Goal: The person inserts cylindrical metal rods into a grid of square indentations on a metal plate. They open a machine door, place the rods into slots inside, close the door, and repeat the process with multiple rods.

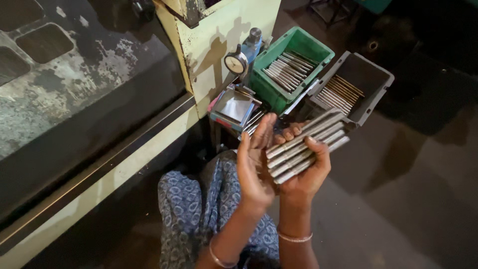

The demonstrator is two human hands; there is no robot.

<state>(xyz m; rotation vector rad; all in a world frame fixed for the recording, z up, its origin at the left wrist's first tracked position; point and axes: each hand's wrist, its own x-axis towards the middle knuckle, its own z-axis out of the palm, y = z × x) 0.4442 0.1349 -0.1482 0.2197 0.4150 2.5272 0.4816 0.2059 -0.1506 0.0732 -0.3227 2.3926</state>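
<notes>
Several shiny metal rods [304, 147] gripped tight in right hand [303, 174], flat open left hand [254, 164] touching their ends, near green bin [271, 89] and grey bin [371, 97].

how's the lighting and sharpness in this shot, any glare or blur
Head view: dim overall, floor at right nearly black; hard shadows on the pale machine panel; bright glints on the metal rods in the right hand and on the shiny plate; left hand sharp, no clear motion blur.

The right hand [303, 174] cradles a fan of steel rods [304, 145], the left hand [254, 159] flat against their ends, beside a green crate [318, 50].
</notes>
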